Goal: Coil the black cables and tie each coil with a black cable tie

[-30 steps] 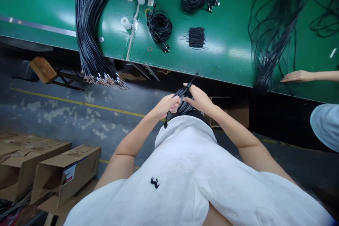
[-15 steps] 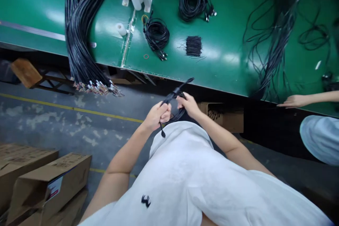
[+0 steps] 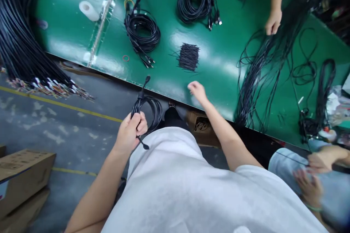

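My left hand (image 3: 132, 129) is closed around a coiled black cable (image 3: 155, 111), held in front of my waist below the table edge. One plug end of the cable points up past my fist and another hangs below it. My right hand (image 3: 197, 91) is off the cable, over the table's front edge, with loosely bent fingers and nothing visible in them. Just beyond it on the table lies a pile of short black ties (image 3: 188, 57). Two tied black cable coils, one nearer (image 3: 143, 31) and one farther (image 3: 194, 0), lie behind.
A thick bundle of black cables (image 3: 22, 43) hangs over the green table's (image 3: 216, 47) left edge. Loose cables (image 3: 257, 80) spread at right, beneath a co-worker's hand (image 3: 273, 22). Another person's hands (image 3: 311, 185) are at lower right. Cardboard boxes (image 3: 24, 174) stand lower left.
My right hand has let go of the coiled cable and moved forward to the table edge. My left hand keeps the coil, now farther left in view. The view has shifted right.
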A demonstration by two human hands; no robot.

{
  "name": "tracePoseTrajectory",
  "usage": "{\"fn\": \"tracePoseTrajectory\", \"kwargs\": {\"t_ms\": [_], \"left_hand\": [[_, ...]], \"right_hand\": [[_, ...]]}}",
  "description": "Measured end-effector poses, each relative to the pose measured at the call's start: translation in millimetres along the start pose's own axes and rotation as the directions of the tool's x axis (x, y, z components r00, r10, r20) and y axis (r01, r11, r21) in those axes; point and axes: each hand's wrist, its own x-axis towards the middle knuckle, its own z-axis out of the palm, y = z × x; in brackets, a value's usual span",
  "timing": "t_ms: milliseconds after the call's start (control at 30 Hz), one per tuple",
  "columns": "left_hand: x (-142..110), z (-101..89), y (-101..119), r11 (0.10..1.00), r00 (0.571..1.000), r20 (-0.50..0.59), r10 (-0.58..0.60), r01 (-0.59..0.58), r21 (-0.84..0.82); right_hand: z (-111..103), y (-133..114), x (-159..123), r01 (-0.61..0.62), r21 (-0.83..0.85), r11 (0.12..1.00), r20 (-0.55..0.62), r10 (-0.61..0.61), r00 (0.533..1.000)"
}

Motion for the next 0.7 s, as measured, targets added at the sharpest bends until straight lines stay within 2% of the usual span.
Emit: {"fn": "tracePoseTrajectory", "kwargs": {"t_ms": [33, 67, 133, 233, 367, 467, 533, 600, 667, 700], "left_hand": [[1.7, 0.3, 1.1, 1.0, 1.0, -0.02, -0.02, 0.021, 0.021], [3.1, 0.9, 1.2, 0.998, 0.998, -0.042, -0.043, 0.045, 0.045], [5.1, 3.4, -1.1, 0.991, 0.992, -0.089, -0.084, 0.093, 0.097], [8.0, 9.9, -6.7, 0.974, 0.984, -0.133, -0.121, 0.143, 0.173], [16.3, 18.0, -12.9, 0.966, 0.988, -0.133, -0.075, 0.105, 0.236], [24.4, 22.7, -14.3, 0.964, 0.997, -0.073, -0.036, 0.054, 0.262], [29.0, 26.6, -14.4, 0.955, 1.0, -0.017, -0.024, 0.028, 0.297], [32.0, 31.3, -15.3, 0.936, 0.999, 0.045, -0.017, 0.0, 0.353], [33.5, 35.7, -18.1, 0.906, 0.992, 0.128, -0.008, -0.047, 0.42], [33.8, 37.1, -20.2, 0.891, 0.984, 0.18, -0.01, -0.073, 0.448]], "right_hand": [[-23.1, 6.5, 22.4, 0.029, -0.104, 0.994, -0.094, -0.039, 0.995], [-42.0, 12.5, 42.6, 0.045, -0.177, 0.983, -0.137, -0.07, 0.988], [-66.5, 22.9, 73.3, 0.079, -0.291, 0.953, -0.139, -0.124, 0.983], [-78.2, 33.3, 94.6, 0.128, -0.379, 0.917, -0.028, -0.149, 0.988], [-79.5, 36.1, 91.5, 0.182, -0.47, 0.864, 0.096, -0.155, 0.983], [-72.5, 30.8, 61.2, 0.238, -0.503, 0.83, 0.166, -0.178, 0.97], [-57.2, 24.3, 22.3, 0.282, -0.424, 0.861, 0.257, -0.184, 0.949], [-31.4, 14.4, -25.7, 0.277, -0.199, 0.94, 0.434, -0.169, 0.885], [1.3, -0.1, -68.6, 0.151, 0.107, 0.983, 0.577, -0.185, 0.795], [17.7, -8.7, -84.0, 0.071, 0.242, 0.968, 0.588, -0.204, 0.782]]}}
